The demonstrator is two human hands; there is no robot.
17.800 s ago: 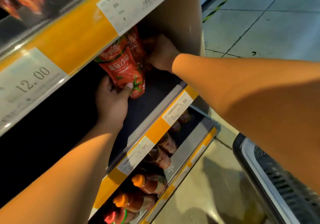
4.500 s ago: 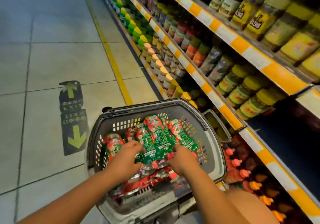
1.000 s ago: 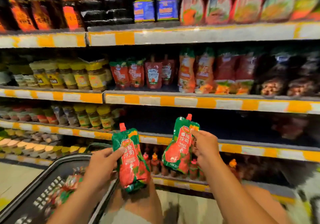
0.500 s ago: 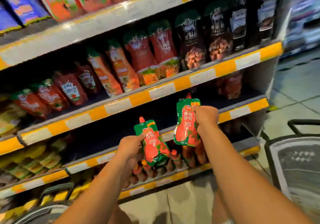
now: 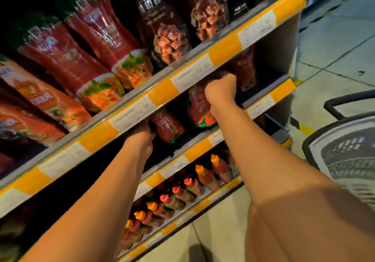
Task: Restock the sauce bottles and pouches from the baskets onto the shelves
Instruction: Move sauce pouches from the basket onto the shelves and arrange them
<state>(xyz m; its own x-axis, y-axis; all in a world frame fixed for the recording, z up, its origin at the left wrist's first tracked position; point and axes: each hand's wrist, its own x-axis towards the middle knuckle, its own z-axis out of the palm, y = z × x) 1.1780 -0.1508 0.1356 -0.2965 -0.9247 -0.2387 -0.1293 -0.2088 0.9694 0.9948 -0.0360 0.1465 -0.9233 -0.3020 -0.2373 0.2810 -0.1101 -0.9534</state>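
Both my arms reach into the dark middle shelf point(image 5: 269, 90) under the yellow-and-white price strip. My left hand point(image 5: 143, 138) grips a red tomato sauce pouch point(image 5: 167, 127) with a green bottom edge; the strip hides its top. My right hand point(image 5: 221, 89) is closed on a second red pouch point(image 5: 199, 107), held further right and deeper. Another red pouch point(image 5: 245, 69) stands at the shelf's right end, just beyond my right hand.
The shelf above holds tall red pouches point(image 5: 67, 59) and dark pouches point(image 5: 168, 28). A row of sauce bottles with orange and red caps point(image 5: 182, 188) fills the shelf below. A grey basket point(image 5: 345, 156) stands on the floor at right.
I have moved closer to the shelves. Both hands have pushed their pouches from in front of the price strip into the middle shelf, the right hand going deeper.
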